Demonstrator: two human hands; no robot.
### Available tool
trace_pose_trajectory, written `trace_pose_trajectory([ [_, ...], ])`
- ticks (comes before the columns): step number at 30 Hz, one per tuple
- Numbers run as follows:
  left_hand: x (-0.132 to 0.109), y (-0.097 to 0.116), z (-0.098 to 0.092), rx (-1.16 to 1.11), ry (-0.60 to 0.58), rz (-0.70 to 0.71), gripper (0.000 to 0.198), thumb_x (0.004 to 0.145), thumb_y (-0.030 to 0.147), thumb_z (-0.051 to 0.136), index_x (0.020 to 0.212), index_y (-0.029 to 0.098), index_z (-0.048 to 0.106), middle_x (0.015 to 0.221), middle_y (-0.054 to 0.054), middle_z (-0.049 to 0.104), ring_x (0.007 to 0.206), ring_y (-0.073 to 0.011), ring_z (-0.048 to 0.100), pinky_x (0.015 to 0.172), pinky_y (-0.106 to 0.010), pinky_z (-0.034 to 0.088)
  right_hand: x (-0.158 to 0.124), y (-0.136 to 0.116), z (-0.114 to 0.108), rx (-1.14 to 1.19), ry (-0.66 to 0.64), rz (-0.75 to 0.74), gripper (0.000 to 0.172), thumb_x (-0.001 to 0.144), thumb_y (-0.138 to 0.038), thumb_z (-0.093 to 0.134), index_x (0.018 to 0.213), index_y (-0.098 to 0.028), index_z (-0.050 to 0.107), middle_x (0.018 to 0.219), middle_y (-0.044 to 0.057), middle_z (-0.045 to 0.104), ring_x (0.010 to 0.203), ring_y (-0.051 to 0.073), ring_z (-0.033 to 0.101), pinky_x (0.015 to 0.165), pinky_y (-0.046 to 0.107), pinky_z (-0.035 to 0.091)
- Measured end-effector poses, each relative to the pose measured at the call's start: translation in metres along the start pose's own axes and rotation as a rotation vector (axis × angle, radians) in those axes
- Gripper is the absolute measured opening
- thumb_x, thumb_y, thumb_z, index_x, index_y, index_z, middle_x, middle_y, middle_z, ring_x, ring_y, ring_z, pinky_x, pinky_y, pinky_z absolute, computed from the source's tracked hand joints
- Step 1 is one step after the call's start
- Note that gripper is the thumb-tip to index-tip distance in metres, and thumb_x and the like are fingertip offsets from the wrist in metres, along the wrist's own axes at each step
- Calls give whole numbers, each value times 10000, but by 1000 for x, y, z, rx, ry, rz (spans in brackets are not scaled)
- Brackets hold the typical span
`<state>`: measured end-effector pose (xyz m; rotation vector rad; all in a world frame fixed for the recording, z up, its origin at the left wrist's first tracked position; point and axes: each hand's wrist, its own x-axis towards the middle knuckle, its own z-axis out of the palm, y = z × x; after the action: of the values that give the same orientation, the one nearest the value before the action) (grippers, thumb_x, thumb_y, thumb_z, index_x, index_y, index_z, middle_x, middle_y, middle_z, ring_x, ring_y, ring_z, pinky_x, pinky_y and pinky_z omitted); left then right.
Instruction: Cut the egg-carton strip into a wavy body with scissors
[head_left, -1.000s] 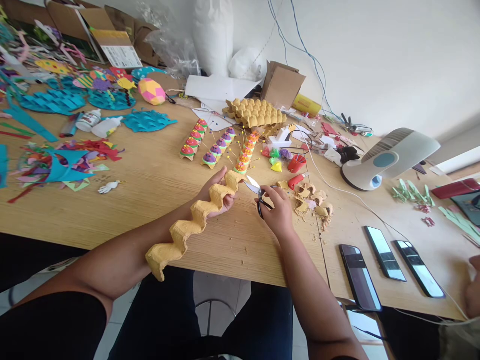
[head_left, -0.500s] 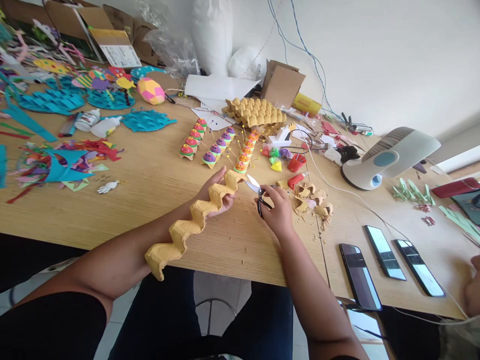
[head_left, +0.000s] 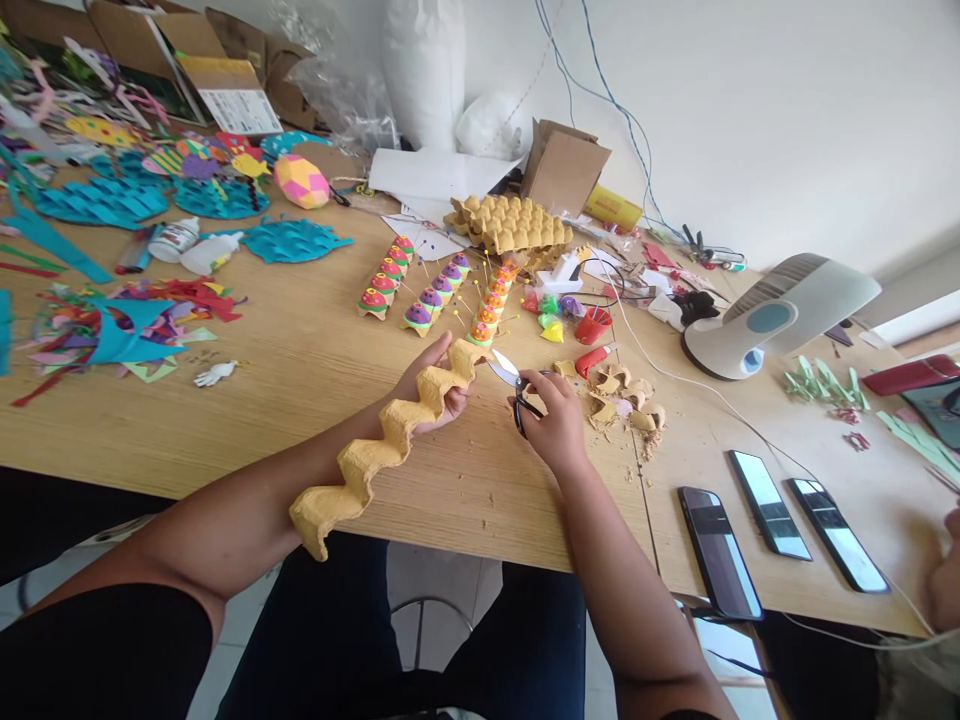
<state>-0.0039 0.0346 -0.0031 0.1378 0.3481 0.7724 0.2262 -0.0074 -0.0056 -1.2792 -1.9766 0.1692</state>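
My left hand (head_left: 442, 385) is closed round the far end of a tan egg carton strip (head_left: 367, 462), whose zigzag length slants back over my left forearm. In my right hand (head_left: 553, 418) is a pair of black-handled scissors (head_left: 517, 385), fingers through the loops. The blades are parted and their tips are at the far end of the strip; whether they touch it I cannot tell. Beyond the hands stand painted egg carton strips in red (head_left: 386, 280), purple (head_left: 437, 295) and orange (head_left: 495, 300), with pins sticking out of them.
Cut carton scraps (head_left: 626, 395) and a red utility knife (head_left: 592, 360) lie right of my hands. Farther back is a stack of egg trays (head_left: 510, 225). A white fan (head_left: 772, 315) and several phones (head_left: 720, 553) are on the right. Colourful paper pieces (head_left: 135, 325) cover the left.
Hardly anything differs. The scissor blades and the far end of the strip have shifted very slightly; both hands keep their hold.
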Motion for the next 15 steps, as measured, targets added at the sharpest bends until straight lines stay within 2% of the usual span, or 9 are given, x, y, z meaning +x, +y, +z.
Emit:
trace_pose_trajectory([
  [7, 1, 0, -2, 12, -17, -3, 484, 1007, 573, 453, 912, 150, 668, 575, -15, 578, 468, -107, 570, 414, -151, 466, 0, 1, 1, 6, 1, 4, 287, 905, -277, 689, 1191, -254, 678, 968, 53, 666, 929, 232, 638, 864, 371, 507],
  [15, -1, 0, 3, 27, 0, 4, 521, 1027, 561, 403, 918, 133, 679, 552, -16, 561, 449, -119, 570, 400, -163, 467, 0, 2, 2, 36, -24, 24, 280, 900, -274, 683, 1180, -263, 680, 961, 47, 664, 922, 225, 634, 855, 365, 502],
])
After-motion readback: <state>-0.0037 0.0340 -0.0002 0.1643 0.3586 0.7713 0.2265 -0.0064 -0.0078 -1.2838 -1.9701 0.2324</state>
